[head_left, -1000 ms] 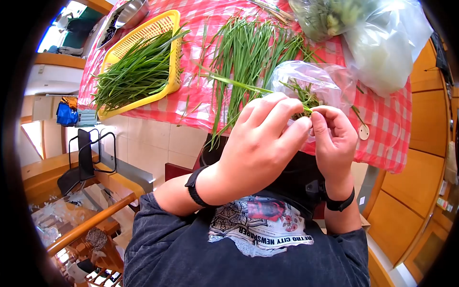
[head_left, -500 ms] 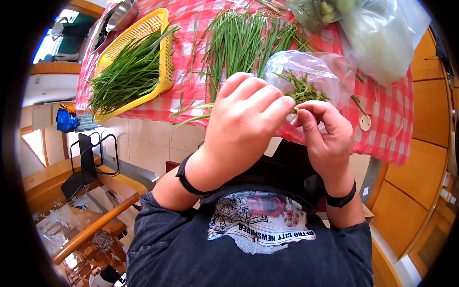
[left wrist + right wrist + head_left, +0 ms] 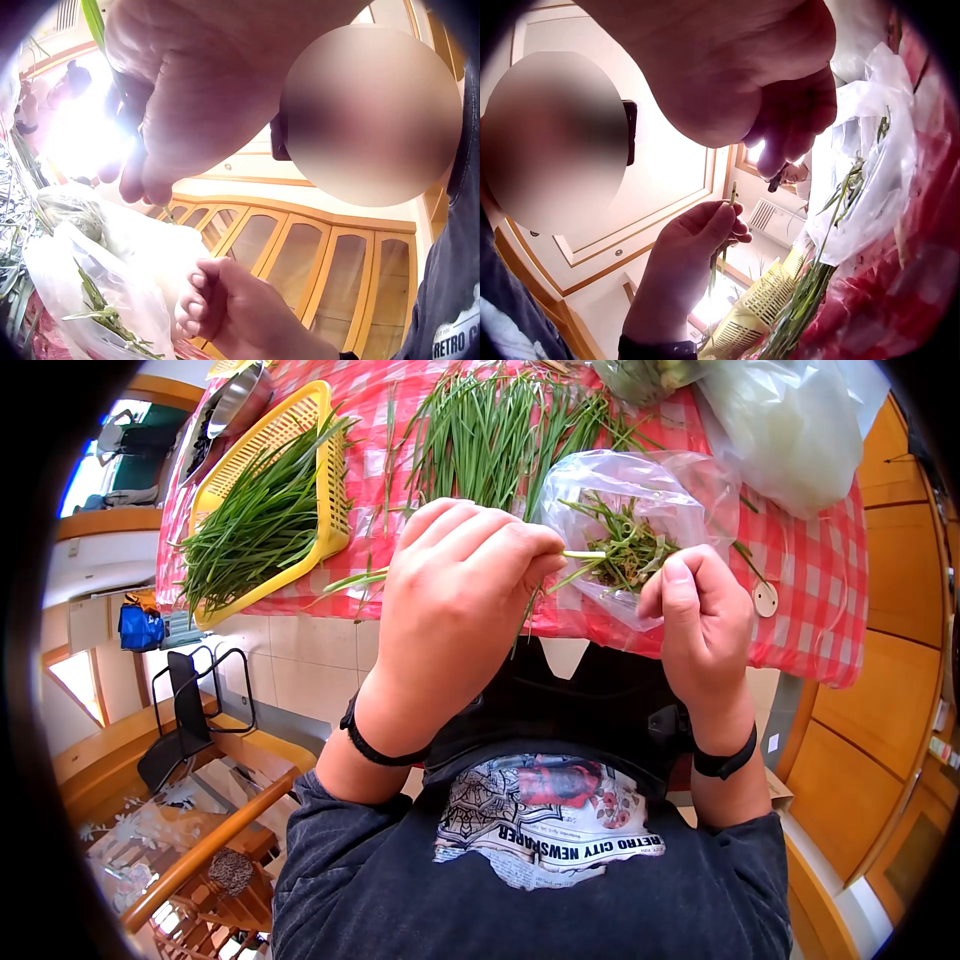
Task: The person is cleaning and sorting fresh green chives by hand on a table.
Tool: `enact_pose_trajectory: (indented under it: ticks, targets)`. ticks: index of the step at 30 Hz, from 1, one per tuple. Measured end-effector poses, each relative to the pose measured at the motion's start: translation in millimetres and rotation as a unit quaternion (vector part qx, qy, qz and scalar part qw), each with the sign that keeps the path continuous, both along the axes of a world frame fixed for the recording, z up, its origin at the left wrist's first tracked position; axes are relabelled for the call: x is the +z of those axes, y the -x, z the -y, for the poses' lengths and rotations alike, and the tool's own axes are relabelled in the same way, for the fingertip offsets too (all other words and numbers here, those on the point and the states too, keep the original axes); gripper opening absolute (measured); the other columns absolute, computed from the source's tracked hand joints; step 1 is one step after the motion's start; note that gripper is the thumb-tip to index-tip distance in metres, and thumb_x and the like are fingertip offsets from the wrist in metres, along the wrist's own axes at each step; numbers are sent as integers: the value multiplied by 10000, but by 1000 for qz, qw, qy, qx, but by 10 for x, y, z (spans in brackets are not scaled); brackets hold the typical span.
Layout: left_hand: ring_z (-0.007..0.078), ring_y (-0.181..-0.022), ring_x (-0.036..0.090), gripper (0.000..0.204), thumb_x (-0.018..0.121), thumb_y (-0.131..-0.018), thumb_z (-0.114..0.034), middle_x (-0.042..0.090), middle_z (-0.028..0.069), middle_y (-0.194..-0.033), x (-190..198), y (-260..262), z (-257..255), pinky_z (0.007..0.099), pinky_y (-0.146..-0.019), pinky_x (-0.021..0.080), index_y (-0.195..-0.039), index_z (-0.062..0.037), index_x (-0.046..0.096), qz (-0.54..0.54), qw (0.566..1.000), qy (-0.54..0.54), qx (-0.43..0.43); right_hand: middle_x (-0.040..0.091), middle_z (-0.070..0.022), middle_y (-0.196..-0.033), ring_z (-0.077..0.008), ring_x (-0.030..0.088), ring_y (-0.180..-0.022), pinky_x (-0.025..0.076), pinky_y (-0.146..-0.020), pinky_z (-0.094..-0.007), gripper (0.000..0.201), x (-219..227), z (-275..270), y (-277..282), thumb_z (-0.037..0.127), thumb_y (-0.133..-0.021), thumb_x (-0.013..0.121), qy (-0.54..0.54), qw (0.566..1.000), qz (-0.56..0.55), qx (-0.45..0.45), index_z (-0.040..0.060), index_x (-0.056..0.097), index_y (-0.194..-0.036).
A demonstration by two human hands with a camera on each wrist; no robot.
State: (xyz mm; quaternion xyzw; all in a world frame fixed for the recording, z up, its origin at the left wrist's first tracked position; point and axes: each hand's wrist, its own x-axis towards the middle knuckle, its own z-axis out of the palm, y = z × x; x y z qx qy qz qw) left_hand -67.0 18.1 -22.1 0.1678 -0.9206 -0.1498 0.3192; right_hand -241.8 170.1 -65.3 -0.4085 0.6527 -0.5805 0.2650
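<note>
My left hand [image 3: 450,590] pinches a garlic chive stalk [image 3: 580,554] between thumb and forefinger. Its pale end points right, over the bag's near side, and green leaves trail out left of the hand. In the right wrist view the cut end of that chive [image 3: 733,193] sticks up past the fingertips. My right hand [image 3: 705,620] is apart from it, at the bag's right edge, fingers curled and thumb against the forefinger; nothing shows in it. A clear plastic bag [image 3: 565,490] lies open before both hands, with chive trimmings [image 3: 630,545] inside.
Long chives [image 3: 480,435] lie spread behind the bag. A yellow basket [image 3: 325,490] of chives stands left, beside a metal bowl [image 3: 240,402]. Full plastic bags [image 3: 790,440] stand at the back right. A round pale tag [image 3: 765,599] lies on the red checked tablecloth [image 3: 810,630].
The hands, close together at the stalk earlier, have drawn apart. My left hand has moved left with the chive, baring its pale end; the right hand has shifted slightly right.
</note>
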Motion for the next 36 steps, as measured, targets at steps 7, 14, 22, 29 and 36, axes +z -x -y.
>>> enact_pose_trajectory:
  ticks: [7, 14, 22, 29, 36]
  targets:
    - [272, -795, 677, 112, 798, -845, -101, 716, 69, -852, -10, 49, -49, 385, -790, 510, -937, -66, 744, 7, 999, -23, -32, 714, -72, -906, -119, 671, -768, 510, -643, -252, 98, 109, 145, -149, 23, -980, 680, 63, 996, -52, 27, -9, 681, -1073]
    - [240, -802, 656, 103, 754, -837, -122, 668, 30, -808, -86, 75, -55, 381, -801, 510, -913, -99, 689, 13, 998, 7, -54, 733, -103, -914, -140, 674, -684, 525, -589, -271, 159, 66, 179, -123, 4, -918, 748, 87, 981, -163, 60, 13, 728, -1075]
    - [270, -800, 671, 100, 797, -847, -112, 706, 61, -837, -7, 35, -42, 391, -791, 508, -909, -77, 727, 27, 998, -22, -50, 753, -107, -873, -133, 690, -681, 554, -618, -276, 117, 49, 142, -130, 9, -931, 745, 40, 994, -70, 67, -4, 746, -1047]
    - [286, -795, 665, 101, 789, -859, -117, 702, 70, -826, 16, -21, 32, 394, -791, 503, -907, -62, 719, 26, 999, -28, -20, 752, -100, -854, -124, 722, -740, 574, -683, -252, 93, 60, 127, -62, 0, -967, 672, 20, 999, -32, 29, -35, 726, -1035]
    - [292, -792, 664, 109, 788, -860, -109, 706, 72, -833, 20, -9, 34, 394, -788, 503, -914, -49, 716, 34, 999, -36, -22, 695, -50, -788, -80, 594, -720, 485, -675, -239, 178, 134, 77, -3, 96, -1063, 546, -46, 997, -15, 65, -6, 628, -942]
